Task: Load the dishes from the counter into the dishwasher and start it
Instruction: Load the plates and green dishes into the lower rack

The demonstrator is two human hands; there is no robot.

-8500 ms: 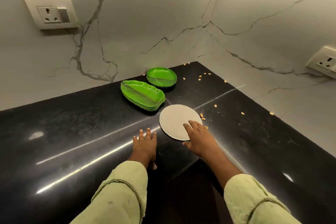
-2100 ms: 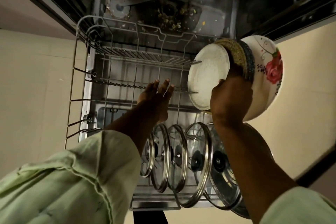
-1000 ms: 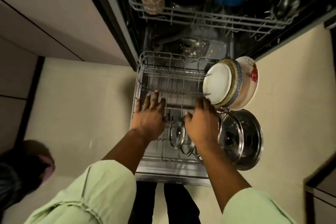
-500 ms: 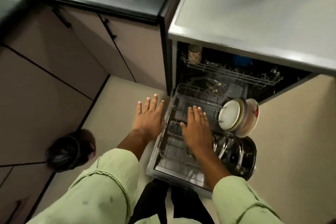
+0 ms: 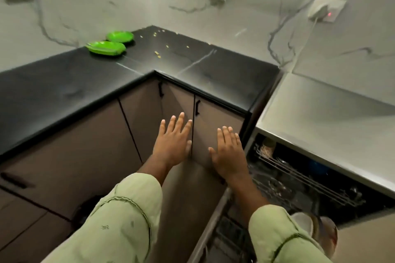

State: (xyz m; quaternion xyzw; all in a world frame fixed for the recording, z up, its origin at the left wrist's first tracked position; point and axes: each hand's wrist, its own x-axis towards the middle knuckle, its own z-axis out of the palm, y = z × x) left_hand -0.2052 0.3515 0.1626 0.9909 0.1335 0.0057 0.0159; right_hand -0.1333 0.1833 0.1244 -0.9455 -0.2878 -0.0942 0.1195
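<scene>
Left hand (image 5: 174,145), right hand (image 5: 228,153): fingers straight, nothing held, in front of corner cabinet doors (image 5: 213,128). Green plates (image 5: 105,48) far back on black counter (image 5: 64,83), crumbs (image 5: 157,53) near. Dishwasher (image 5: 333,186) open at right, upper rack (image 5: 284,166) part filled, blurred; plates (image 5: 303,223) lower down, partly behind right sleeve

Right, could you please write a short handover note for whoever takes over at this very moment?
Hands: left hand and right hand both open, empty, in front of the cabinet doors.
Leaf-shaped green plates and a round green plate sit near the back corner of the counter.
Done: some plates stand in the lower rack of the open dishwasher.
Left: load the green dishes, push the rack in, close up, start it.
</scene>
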